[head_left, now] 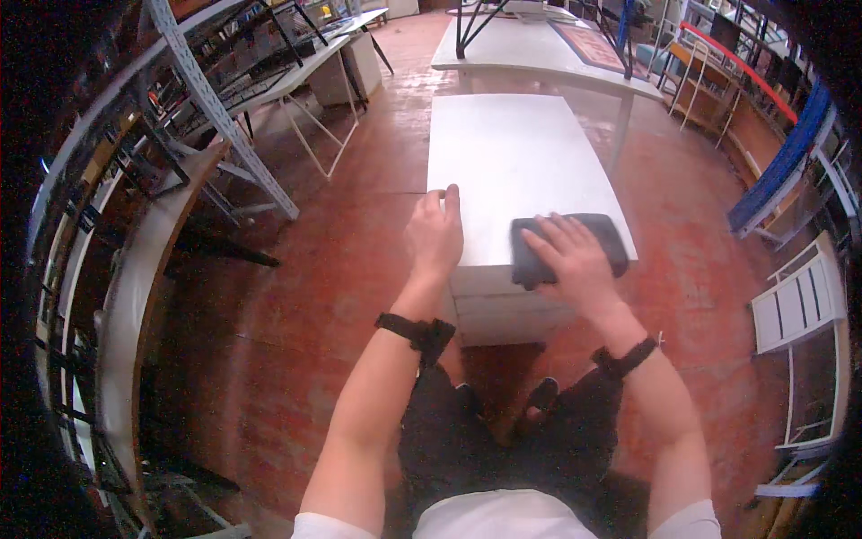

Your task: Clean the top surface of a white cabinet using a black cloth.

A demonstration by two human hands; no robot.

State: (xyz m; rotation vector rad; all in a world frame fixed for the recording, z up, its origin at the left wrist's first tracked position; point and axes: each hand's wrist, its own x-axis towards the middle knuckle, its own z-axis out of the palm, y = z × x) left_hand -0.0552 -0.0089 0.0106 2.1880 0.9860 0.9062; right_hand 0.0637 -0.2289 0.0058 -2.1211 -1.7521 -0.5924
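Note:
A black rectangular case (607, 237), soft-looking and slightly blurred, lies at the near right corner of a white cabinet top (503, 148). Part of it reaches past the cabinet's front edge. My right hand (575, 260) rests on the case with its fingers stretched across the upper side; whether the thumb goes under it cannot be seen. At the cabinet's left edge, my left hand (434, 232) is closed, fingers curled and tips pointing up and away. Anything between those fingers is hidden. Both wrists wear black straps.
Behind the cabinet stands a larger white table (512, 56) with black metal legs on it. Metal shelving with a grey perforated post (220, 108) lines the left. On the right are a blue post (786, 166) and a white slatted frame (797, 301). The floor (296, 296) is worn red.

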